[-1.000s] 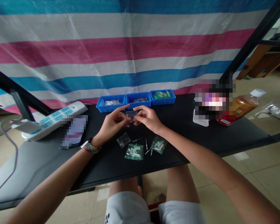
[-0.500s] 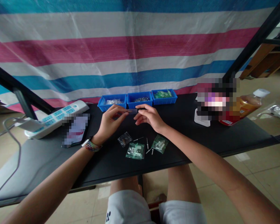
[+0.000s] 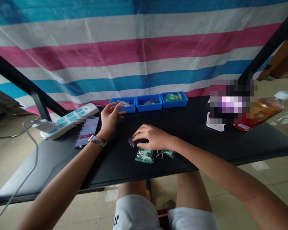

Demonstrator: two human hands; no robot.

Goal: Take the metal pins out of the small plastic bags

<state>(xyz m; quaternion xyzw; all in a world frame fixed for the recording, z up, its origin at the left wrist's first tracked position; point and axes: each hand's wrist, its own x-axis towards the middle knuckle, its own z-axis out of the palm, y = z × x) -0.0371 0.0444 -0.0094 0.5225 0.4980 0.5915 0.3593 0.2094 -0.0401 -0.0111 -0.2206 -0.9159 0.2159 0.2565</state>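
Note:
My left hand (image 3: 109,118) is at the front of the left blue bin (image 3: 128,111), thumb and fingertips over its rim, with other fingers apart. Beside the fingertips, whitish clear plastic bags (image 3: 126,103) lie in that bin. My right hand (image 3: 151,137) hangs low over the tabletop, fingers curved and thumb apart. Its fingertips are at a small clear bag (image 3: 130,142), partly covered by the hand; a firm grip on it does not show. Just below lies a green-tinted bag (image 3: 144,156) of silvery pieces. Loose pop rivets (image 3: 160,154) and another green bag (image 3: 171,153) are partly hidden under my right wrist.
A middle blue bin (image 3: 149,108) holds metal rivets, and a right blue bin (image 3: 175,104) holds green bags. A white power strip (image 3: 69,119) and a phone (image 3: 87,131) lie left. At right are a white device (image 3: 215,125) and a drink bottle (image 3: 270,107).
My hands have parted from the small clear item between them. The left has gone to the left bin, the right down to the bags on the table. The view has shifted slightly.

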